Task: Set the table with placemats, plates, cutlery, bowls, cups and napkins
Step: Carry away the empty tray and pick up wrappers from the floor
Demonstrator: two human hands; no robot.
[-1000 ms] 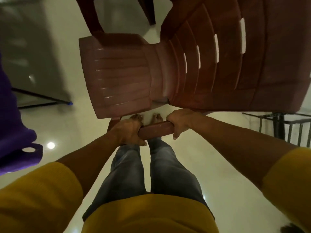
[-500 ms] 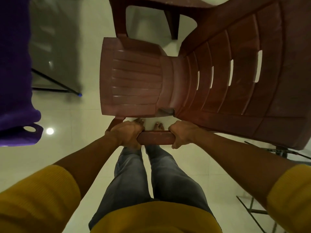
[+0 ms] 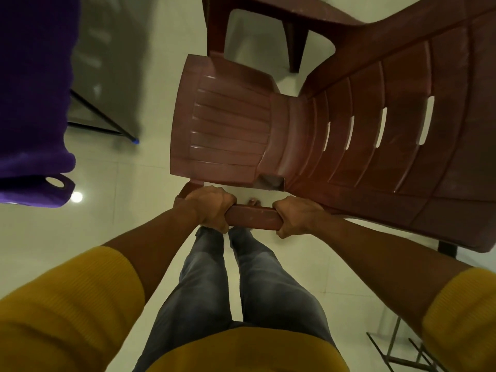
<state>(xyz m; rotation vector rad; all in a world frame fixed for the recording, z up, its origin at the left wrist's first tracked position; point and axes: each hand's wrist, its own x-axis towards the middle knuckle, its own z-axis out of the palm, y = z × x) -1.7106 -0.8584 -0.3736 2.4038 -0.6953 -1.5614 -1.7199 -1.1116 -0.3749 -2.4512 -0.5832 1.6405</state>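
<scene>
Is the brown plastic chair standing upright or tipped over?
Tipped. The brown chair lies sideways to the floor, both hands, left hand and right hand, gripping its armrest.

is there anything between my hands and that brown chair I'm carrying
No. Both the left hand and right hand already grip the brown chair by its armrest; nothing sits between them.

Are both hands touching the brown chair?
Touching. The head view shows the left hand and the right hand each wrapped round the near armrest of the brown chair.
</scene>
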